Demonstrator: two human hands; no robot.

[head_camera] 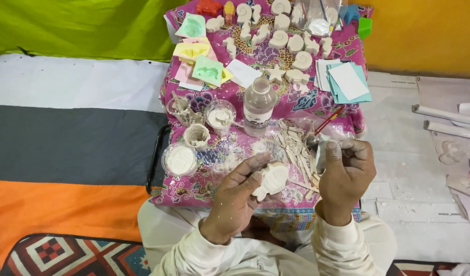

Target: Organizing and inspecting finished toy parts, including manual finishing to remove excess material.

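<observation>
Nearest, left hand: palm up, fingers curled under a white plaster fish, thumb laid along its top edge; grip clamped on the fish, held above the near edge of the counter.

Right hand: raised just right of the fish, fingers bunched together on a small pale scrap, possibly abrasive paper; kind cannot be told. Scrap is apart from the fish.

Progress, by judgement: fish is cast and out of its mould, unpainted; finishing appears to be in hand.

Mid counter: heap of plaster trimmings, suggesting earlier pieces were already cleaned; 4 small cups of white powder or paste; clear bottle; red pencil.

Far counter: roughly 20 white castings laid in rows, none painted; pastel moulds at left; stacked cards at right.
</observation>
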